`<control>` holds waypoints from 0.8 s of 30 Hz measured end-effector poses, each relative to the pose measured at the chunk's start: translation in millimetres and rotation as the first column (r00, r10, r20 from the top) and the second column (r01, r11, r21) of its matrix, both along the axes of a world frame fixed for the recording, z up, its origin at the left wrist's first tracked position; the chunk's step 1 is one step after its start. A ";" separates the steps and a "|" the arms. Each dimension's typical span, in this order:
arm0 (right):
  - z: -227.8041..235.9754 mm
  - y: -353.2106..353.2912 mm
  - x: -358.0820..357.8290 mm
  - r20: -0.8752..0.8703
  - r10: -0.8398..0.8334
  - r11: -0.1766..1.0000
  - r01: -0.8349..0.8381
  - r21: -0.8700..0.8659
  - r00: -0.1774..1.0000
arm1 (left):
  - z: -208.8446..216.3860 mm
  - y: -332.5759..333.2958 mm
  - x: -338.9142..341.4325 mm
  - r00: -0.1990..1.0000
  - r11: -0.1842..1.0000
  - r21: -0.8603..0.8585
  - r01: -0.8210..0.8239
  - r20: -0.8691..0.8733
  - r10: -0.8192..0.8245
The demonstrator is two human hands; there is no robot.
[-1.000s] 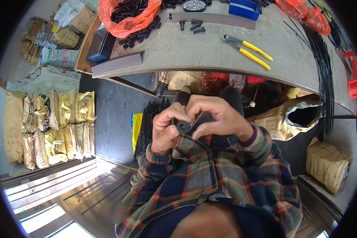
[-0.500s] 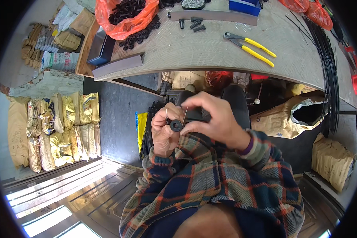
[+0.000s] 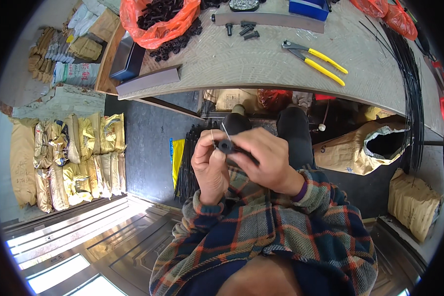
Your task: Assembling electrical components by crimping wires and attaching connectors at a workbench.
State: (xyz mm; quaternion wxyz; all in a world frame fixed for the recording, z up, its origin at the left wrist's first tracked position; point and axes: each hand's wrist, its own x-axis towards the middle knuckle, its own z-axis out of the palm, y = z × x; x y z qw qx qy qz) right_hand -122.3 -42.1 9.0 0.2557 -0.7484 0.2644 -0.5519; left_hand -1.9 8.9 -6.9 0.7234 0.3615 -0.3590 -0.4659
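Over my lap, both hands meet on a black flanged rubber or plastic sleeve [image 3: 226, 146], its round holed end facing me. My left hand [image 3: 210, 165] is closed, thumb and fingers pinching the flange from the left. Wrapped over the sleeve's body from the right is my right hand [image 3: 267, 157], which hides much of it. A thin, light-coloured wire or strip [image 3: 225, 129] sticks up beside the flange, and a second thin piece stands by the left fingers. How these thin pieces join the sleeve is too small to tell.
On the table [image 3: 222, 69] lie yellow-handled pliers [image 3: 320, 64], several loose black sleeves [image 3: 249, 33], an orange-red bag [image 3: 160, 24] of black parts and a metal bar [image 3: 271, 20]. Long black strips [image 3: 404, 79] hang over the right edge. An open paper sack [image 3: 350, 150] lies right of my legs.
Both hands have come closer together; the right fingers have closed down over the sleeve's body. The sleeve has shifted slightly up and right, and its thin upright piece now leans left.
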 end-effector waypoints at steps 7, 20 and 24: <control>-17.0 2.8 14.1 -0.177 -0.063 0.995 0.076 0.068 0.982 | 6.7 9.7 -7.0 0.862 0.928 0.301 -0.218 0.506 0.038; -40.9 7.0 4.5 0.073 0.179 0.982 -0.174 -0.070 0.981 | 21.4 12.6 23.4 0.713 0.990 -0.091 0.111 0.701 -0.015; -40.9 4.2 -0.7 0.059 0.266 0.964 -0.263 -0.047 0.962 | 18.2 11.9 23.2 0.652 0.984 -0.150 0.098 0.756 0.051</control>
